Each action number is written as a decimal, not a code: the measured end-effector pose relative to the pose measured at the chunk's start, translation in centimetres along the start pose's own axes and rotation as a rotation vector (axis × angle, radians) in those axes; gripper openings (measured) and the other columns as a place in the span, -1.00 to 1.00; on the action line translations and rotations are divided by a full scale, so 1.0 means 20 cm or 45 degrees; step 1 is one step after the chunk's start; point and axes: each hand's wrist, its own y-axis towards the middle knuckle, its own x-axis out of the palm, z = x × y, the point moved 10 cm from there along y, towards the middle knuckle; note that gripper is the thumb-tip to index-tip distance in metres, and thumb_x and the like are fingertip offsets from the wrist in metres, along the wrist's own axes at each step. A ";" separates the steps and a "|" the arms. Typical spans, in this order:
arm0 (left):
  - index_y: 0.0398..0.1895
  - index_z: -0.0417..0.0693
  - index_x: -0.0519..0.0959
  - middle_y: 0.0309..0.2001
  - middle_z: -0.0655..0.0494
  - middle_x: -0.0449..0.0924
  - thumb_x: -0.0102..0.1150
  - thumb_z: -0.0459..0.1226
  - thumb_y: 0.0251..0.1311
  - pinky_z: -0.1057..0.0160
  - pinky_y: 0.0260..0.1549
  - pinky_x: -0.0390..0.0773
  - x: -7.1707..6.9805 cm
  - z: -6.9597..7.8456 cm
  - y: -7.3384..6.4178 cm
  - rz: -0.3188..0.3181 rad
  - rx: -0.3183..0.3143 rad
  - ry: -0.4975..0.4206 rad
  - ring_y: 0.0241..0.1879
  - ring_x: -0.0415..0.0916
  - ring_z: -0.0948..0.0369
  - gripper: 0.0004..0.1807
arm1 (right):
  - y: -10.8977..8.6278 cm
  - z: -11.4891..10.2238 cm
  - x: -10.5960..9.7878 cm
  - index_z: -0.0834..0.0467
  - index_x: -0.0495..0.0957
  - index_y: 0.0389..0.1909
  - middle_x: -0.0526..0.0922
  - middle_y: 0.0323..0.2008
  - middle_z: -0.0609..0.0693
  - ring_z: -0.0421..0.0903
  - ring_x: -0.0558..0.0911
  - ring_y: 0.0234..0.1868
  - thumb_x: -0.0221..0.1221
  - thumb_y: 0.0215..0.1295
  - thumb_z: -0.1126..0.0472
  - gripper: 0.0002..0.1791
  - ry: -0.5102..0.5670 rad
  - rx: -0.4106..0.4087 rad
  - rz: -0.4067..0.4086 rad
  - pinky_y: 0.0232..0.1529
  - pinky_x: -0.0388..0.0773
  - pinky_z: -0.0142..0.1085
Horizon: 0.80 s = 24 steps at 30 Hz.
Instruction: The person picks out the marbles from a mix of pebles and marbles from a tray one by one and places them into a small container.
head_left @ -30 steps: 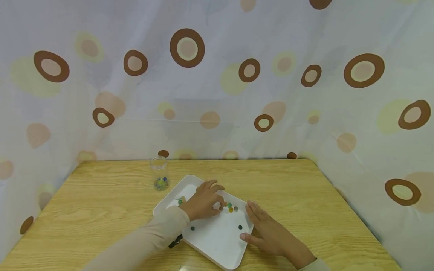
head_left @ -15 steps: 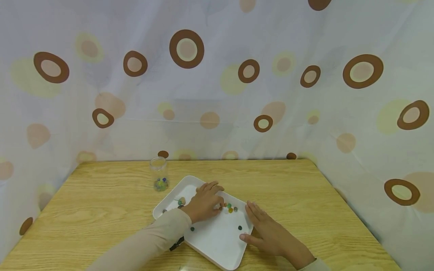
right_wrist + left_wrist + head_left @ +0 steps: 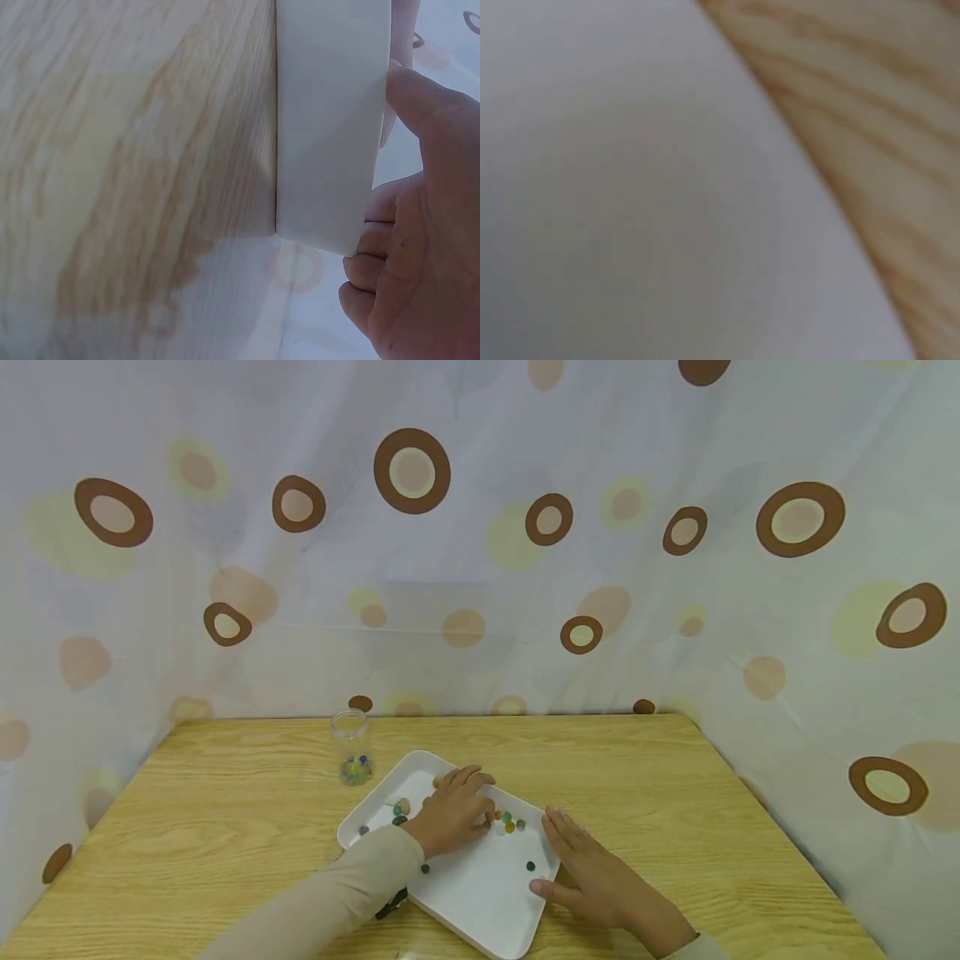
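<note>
A white tray lies askew on the wooden table. My left hand is over its far side, thumb and forefinger pinching a small brownish marble; the other fingers reach out to the far rim. Beside those fingertips sits a cluster of coloured marbles, with a yellow marble and a green marble among them. My right hand rests along the tray's right rim, fingers straight and thumb apart. The right wrist view shows its fingers at the tray's outer wall. Only blurred tray surface fills most of the left wrist view.
A clear jar with several marbles at its bottom stands behind the tray's left side. Dark marbles lie scattered in the tray, and more lie near its left corner. A black strap-like item shows under the left sleeve. Patterned cloth surrounds the table.
The left thumb and forefinger have drawn closer together around the brownish marble, and the left forearm has shifted slightly right, uncovering marbles at the tray's left. The right hand has stayed in place.
</note>
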 end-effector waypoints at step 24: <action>-0.40 0.12 0.62 0.26 -0.07 0.38 0.37 -0.24 0.10 -0.25 0.23 0.24 -0.45 -0.12 -0.08 0.333 0.064 -0.163 0.37 0.14 -0.12 -0.91 | 0.00 0.00 0.00 0.37 0.00 0.44 -0.03 0.47 0.27 0.21 -0.01 0.48 -0.07 0.33 -0.35 -0.01 -0.002 0.008 0.006 0.38 0.05 0.11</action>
